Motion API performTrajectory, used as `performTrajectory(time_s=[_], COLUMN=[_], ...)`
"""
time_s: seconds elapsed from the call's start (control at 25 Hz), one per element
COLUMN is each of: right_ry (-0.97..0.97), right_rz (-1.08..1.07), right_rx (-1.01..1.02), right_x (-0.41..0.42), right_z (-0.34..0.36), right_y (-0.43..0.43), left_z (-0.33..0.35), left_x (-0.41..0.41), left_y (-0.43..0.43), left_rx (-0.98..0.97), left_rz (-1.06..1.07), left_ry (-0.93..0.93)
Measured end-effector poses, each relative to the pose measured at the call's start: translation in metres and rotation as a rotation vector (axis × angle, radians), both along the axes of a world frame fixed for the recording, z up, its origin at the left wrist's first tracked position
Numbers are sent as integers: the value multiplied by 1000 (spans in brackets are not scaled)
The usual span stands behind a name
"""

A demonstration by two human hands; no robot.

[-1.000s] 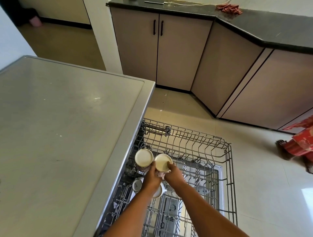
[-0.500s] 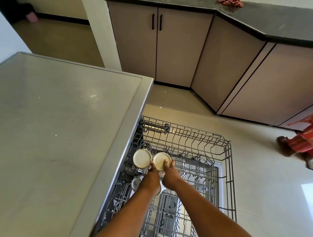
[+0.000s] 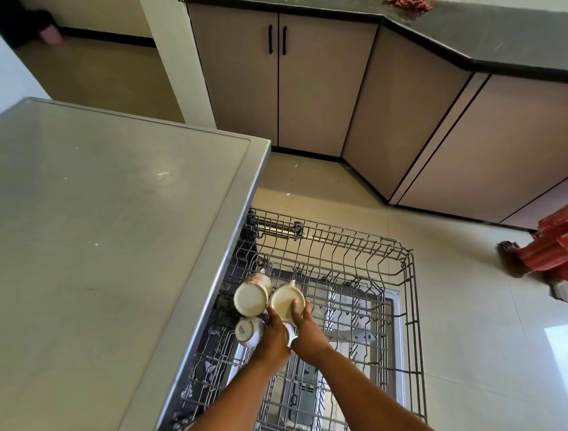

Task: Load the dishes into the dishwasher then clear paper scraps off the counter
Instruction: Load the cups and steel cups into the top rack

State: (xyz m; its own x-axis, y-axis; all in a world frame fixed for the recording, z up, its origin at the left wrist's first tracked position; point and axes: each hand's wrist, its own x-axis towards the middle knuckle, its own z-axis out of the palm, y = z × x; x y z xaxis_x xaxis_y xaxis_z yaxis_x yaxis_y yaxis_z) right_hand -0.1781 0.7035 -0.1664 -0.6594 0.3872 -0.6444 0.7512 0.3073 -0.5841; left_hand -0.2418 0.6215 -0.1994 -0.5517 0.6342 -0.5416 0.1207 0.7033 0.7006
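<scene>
Two cream cups are turned base-up over the pulled-out wire dishwasher rack (image 3: 408,277). The left cup (image 3: 250,297) leans at the rack's left side and shows a red pattern on its wall. My left hand (image 3: 273,338) holds it from below. My right hand (image 3: 307,329) grips the right cup (image 3: 287,303), thumb on its base. The two cups touch. A third, smaller cup (image 3: 247,332) sits upside down in the rack just below the left one. Something white shows between my hands, mostly hidden.
The steel counter (image 3: 107,230) runs along the rack's left side, with small paper scraps (image 3: 163,173) on it. Beige cabinets (image 3: 276,86) stand beyond. Another person's foot (image 3: 510,258) and red clothing are on the floor at right. A red cloth (image 3: 405,3) lies on the dark counter.
Both hands have lowered the two cups toward the rack. The left cup has tipped so its patterned side shows.
</scene>
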Motion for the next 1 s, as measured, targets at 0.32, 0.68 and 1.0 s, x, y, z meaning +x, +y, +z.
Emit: performTrajectory(time_s=[0.32,0.68,1.0], right_ry=[47,-12,-7], right_rz=[-33,-36,7], right_rx=[-2,-8,47], right_x=[7,7,16], right_z=[-7,1,35], right_y=[-5,-8,-9], left_z=[5,15,48], left_x=[1,3,9], left_y=[-4,-15,-27], left_rx=[-34,-36,-52], left_rz=[-21,-33,42], left_ry=[44,53,68])
